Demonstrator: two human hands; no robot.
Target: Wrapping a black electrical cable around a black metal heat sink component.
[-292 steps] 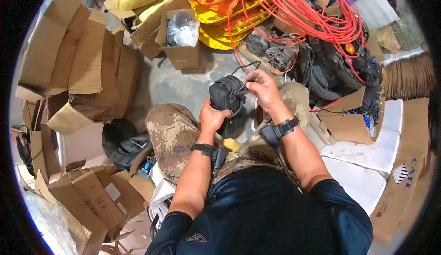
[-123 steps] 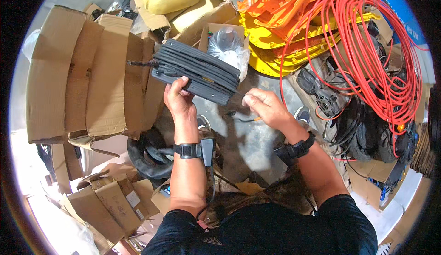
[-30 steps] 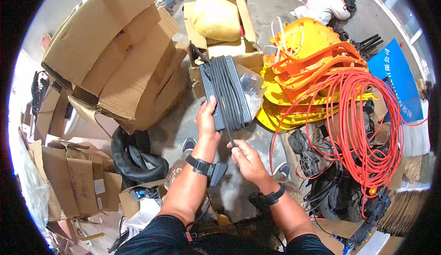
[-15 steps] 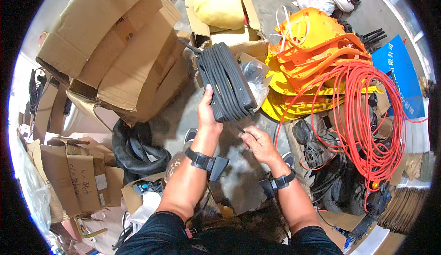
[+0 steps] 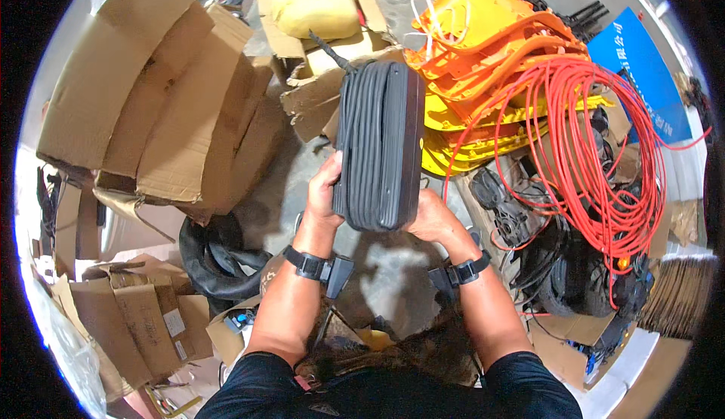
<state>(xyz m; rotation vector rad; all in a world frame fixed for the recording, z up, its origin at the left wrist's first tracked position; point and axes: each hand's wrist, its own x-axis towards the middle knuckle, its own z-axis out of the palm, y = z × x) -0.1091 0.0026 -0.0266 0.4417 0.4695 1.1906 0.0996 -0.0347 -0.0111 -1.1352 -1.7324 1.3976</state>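
A black box-shaped device (image 5: 404, 147) with black cable (image 5: 362, 132) wound lengthwise around it is held up in front of me. One thick cable end sticks out from its far left corner. My left hand (image 5: 325, 191) grips the near left side, its thumb along the coils and its other fingers mostly hidden. At the near right corner, my right hand (image 5: 436, 217) is closed against the device, with its fingertips hidden behind. Both wrists wear black straps with small black units.
Cardboard boxes (image 5: 151, 109) stand on the left, above a coiled black tube (image 5: 215, 260). Ahead, an open carton (image 5: 283, 34) holds a yellow rounded item (image 5: 317, 5). Stacked orange and yellow plastic shells (image 5: 483, 56) and a red cable coil (image 5: 551, 154) lie on the right.
The device has turned more upright and come nearer. My right hand has gone from pinching the cable's near end to holding the device's right side. The whole view has shifted slightly.
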